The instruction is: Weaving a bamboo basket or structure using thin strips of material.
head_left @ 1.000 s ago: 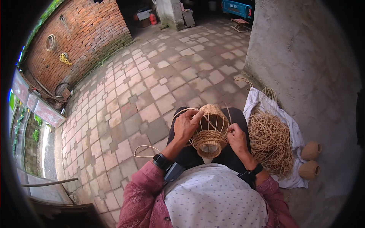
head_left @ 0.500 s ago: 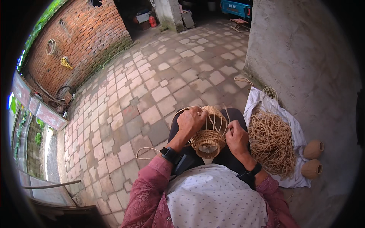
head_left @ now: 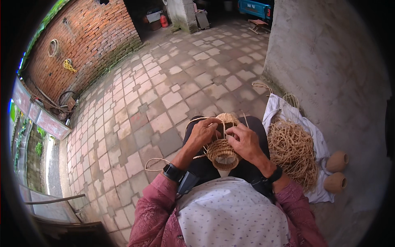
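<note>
A small woven straw basket [head_left: 221, 148] rests on my lap between my thighs, its round mouth turned toward me. Loose strands of twisted straw cord [head_left: 155, 159] run off it, one looping out to the left past my wrist. My left hand [head_left: 204, 132] is curled at the basket's far left side, its fingers closed on a cord there. From the right, my right hand [head_left: 245, 143] reaches over the basket, thumb and fingers drawn together on a cord at its middle. My fingers partly hide the weave between them.
A tangled heap of straw cord [head_left: 291, 154] lies on a white cloth sack [head_left: 321, 138] to my right. Beside it are two tan round pots [head_left: 337, 161], next to a grey wall [head_left: 325, 53]. Paving [head_left: 160, 99] stretches ahead toward a brick wall [head_left: 94, 37] and a blue vehicle [head_left: 255, 8].
My right hand has moved left from the basket's right side to its middle, close to my left hand. My left hand has shifted slightly and stays at the far left side.
</note>
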Action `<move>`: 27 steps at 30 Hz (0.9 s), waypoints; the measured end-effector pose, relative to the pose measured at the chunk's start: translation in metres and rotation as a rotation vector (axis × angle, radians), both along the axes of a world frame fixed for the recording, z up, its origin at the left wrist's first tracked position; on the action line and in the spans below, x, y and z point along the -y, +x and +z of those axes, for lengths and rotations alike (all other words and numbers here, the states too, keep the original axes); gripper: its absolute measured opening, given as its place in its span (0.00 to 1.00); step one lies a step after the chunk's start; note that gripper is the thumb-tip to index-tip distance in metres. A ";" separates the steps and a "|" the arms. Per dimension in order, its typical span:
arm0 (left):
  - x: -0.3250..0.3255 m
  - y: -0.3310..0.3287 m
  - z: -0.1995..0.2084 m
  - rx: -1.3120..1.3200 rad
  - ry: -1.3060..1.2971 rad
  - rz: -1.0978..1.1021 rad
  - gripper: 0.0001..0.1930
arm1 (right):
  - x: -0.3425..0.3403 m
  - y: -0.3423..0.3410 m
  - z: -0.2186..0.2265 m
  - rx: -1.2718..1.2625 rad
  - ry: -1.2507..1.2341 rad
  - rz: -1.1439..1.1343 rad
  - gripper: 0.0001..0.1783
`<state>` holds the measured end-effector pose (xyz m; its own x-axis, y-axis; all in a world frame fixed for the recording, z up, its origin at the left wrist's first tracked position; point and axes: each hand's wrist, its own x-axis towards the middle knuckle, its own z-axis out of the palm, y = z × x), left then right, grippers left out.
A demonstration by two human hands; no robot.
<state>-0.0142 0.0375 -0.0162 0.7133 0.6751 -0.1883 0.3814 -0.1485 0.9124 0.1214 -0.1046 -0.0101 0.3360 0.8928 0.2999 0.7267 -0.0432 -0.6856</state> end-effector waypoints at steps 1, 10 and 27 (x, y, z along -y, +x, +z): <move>0.000 0.000 0.000 0.001 -0.001 0.002 0.16 | 0.000 -0.001 -0.001 -0.046 -0.011 0.048 0.09; -0.002 0.012 -0.002 -0.159 0.394 0.023 0.17 | 0.001 -0.002 -0.003 0.024 0.191 0.174 0.10; -0.003 0.021 -0.004 -0.260 0.591 -0.068 0.20 | -0.025 0.010 -0.016 0.177 0.213 0.112 0.09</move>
